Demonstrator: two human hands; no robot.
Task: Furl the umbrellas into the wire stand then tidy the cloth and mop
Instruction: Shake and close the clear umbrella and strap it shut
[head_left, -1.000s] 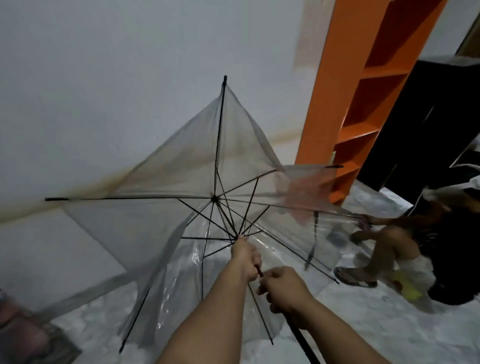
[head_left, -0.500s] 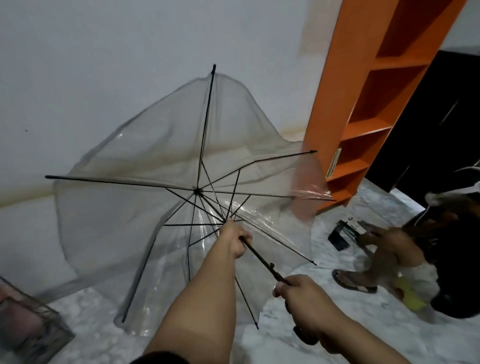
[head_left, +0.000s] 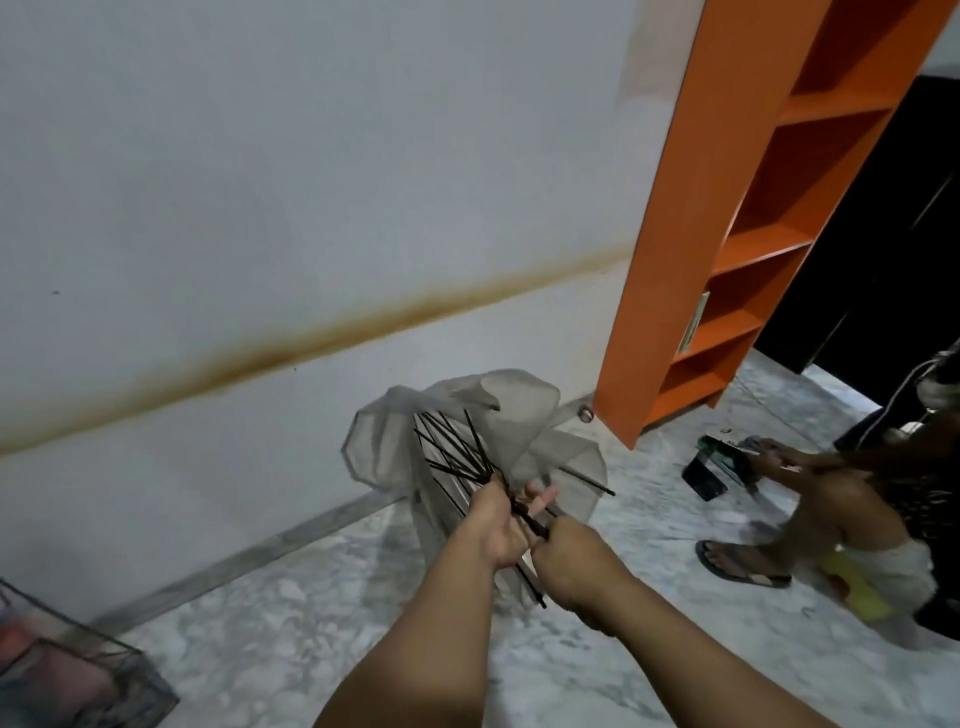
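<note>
Marbled grey floor (head_left: 322, 629) runs up to a pale wall (head_left: 260, 182) marked by a long rusty stain, with an orange shelf unit (head_left: 727, 218) standing at the right and a dark doorway behind it. Held above the floor near the foot of the wall is the clear umbrella (head_left: 467, 447), its canopy collapsed into loose folds and its black ribs drawn together, pointing away from the person. The left hand (head_left: 501, 525) is at the gathered ribs where they meet the shaft, fingers partly extended around them, probably to bunch them tight. The right hand (head_left: 576, 566) is clenched round the shaft lower down, likely steadying it for the closing pull. The furling looks nearly done, but the folds are not yet wrapped. At the floor's lower left corner sits the wire stand (head_left: 78, 675), well apart from the umbrella, with something reddish inside. Another person (head_left: 831, 499) crouches on the floor at the right, wearing sandals.
</note>
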